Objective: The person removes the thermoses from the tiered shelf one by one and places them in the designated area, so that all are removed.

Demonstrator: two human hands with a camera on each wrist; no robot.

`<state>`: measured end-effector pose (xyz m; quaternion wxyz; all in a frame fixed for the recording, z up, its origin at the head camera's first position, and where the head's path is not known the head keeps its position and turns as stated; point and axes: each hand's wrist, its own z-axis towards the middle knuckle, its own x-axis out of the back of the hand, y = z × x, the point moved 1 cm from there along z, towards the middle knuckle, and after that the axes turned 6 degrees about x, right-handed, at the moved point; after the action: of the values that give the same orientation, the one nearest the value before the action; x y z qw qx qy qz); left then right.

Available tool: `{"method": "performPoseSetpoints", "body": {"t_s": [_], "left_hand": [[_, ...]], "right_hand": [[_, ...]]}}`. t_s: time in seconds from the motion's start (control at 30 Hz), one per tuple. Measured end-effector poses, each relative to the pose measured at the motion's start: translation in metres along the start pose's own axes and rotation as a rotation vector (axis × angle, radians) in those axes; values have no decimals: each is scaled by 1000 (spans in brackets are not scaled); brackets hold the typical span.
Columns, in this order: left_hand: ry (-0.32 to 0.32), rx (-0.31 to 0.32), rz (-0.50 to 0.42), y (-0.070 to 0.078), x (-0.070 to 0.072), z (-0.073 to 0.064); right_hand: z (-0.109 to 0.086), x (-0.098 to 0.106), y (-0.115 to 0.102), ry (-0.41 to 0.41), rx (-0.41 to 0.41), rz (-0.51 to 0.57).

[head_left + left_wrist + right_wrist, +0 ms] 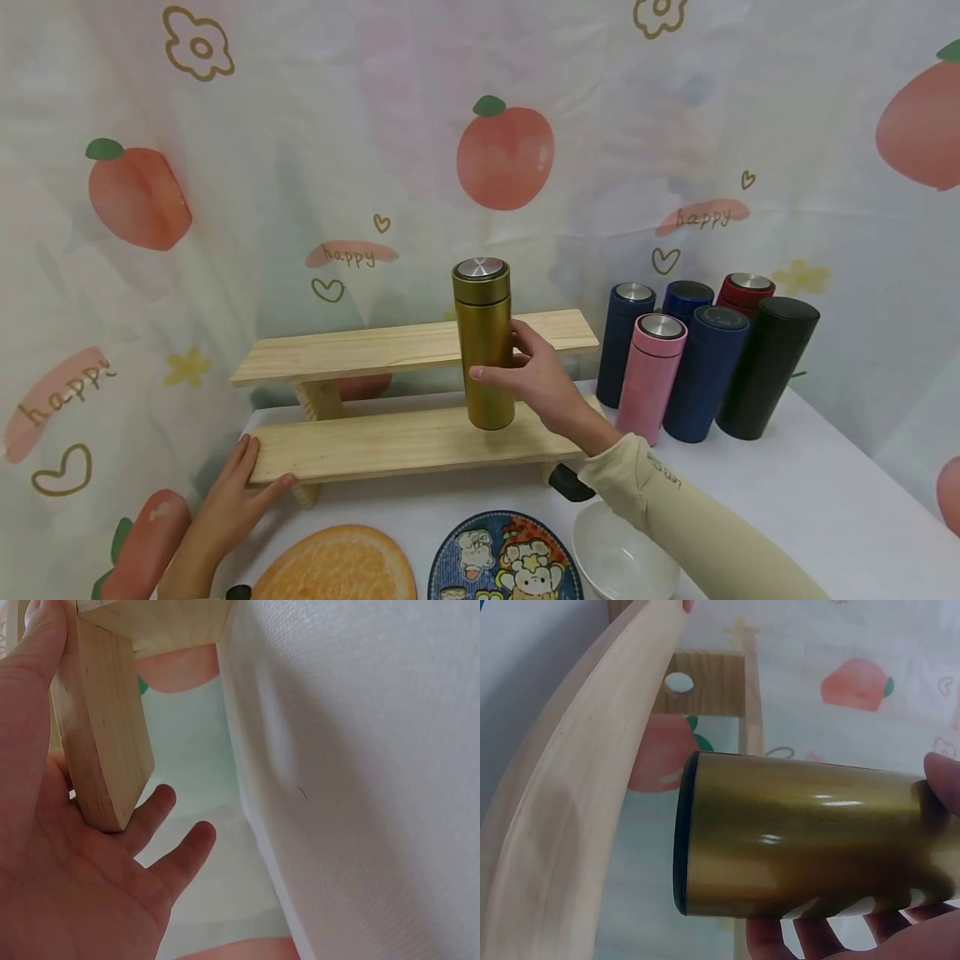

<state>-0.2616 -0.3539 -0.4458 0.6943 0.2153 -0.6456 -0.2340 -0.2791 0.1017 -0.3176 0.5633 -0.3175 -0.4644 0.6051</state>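
My right hand (551, 387) grips a gold thermos bottle (483, 350) with a silver lid, thumb on one side and fingers on the other. The bottle is upright in front of the upper board of a two-tier wooden shelf (352, 446). In the right wrist view its dark base (681, 832) hangs a small gap above the lower board (562, 795). My left hand (232, 500) holds the left end of the lower board, which lies between thumb and fingers in the left wrist view, with two fingertips (196, 838) reaching past the wood (112, 727).
Right of the shelf stand several thermos bottles, among them a pink one (654, 379), a blue one (705, 375) and a black one (768, 367). In front lie a round orange-tan mat (341, 567), a cartoon-patterned round mat (502, 558) and a white bowl (622, 550). A printed curtain hangs behind.
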Motion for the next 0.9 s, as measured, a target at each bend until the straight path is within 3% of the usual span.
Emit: {"method": "performPoseSetpoints", "body": {"t_s": [0.43,0.9], "left_hand": [[5,-15,17,-2,-2,0],[9,-16,22,-1,-1,0]], "right_hand": [[-30,39,11,31,-56,-110],[-55,68,12,74,-45,-112]]}}
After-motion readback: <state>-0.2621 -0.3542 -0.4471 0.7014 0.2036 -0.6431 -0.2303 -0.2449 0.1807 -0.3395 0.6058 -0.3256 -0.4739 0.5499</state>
